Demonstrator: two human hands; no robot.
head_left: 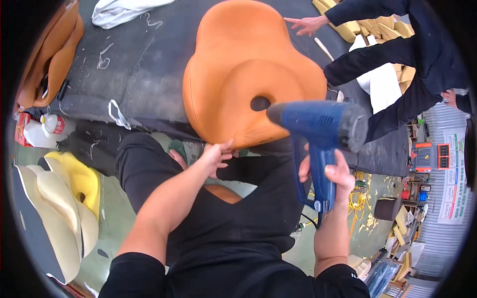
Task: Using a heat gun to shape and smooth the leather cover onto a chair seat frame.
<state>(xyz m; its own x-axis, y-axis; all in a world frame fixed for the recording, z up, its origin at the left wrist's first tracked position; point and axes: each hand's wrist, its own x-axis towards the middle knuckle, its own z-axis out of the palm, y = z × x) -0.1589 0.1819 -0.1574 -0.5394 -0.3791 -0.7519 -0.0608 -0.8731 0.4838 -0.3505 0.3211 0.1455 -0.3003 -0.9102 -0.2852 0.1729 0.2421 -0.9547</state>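
Orange seat cover, smooth and moulded with a round hole near its front, lies on the dark bench, its near edge hanging just over the bench's rim. The person's left hand pinches that near edge, fingers closed on the orange material. Their right hand is wrapped tight around the handle of a blue heat gun, whose nozzle points left at the cover, right beside the hole. Past the bench's far right corner another person in dark sleeves stretches an open hand over pale yellow foam pieces. Down on the left, cream and yellow foam cushions are stacked on the floor.
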